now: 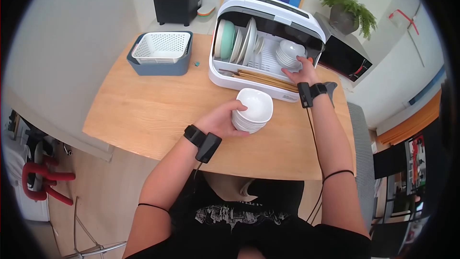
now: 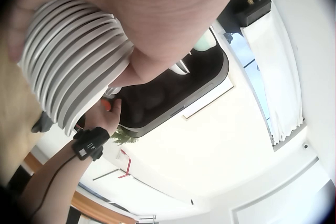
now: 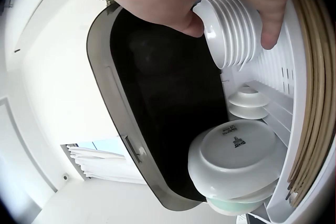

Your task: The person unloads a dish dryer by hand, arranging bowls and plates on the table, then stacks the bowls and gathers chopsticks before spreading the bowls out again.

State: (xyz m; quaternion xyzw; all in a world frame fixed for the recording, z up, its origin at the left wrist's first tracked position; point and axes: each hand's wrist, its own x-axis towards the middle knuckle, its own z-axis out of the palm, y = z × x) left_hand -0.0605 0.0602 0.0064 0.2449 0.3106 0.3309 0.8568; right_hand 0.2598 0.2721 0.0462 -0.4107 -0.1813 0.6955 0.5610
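Observation:
My left hand grips a stack of white squarish bowls over the table's front half, thumb over the rim. In the left wrist view the stacked bowls' rims show edge-on beneath the palm. Inside the white dish rack, my right hand holds a stack of small white bowls at its right end. In the right wrist view the small bowls lie tilted between thumb and fingers. Plates and a mint-green bowl stand on edge at the rack's left.
Wooden chopsticks lie along the rack's front tray. A blue-grey basin with a white basket inside stands at the table's back left. To the right of the rack are a microwave and a potted fern.

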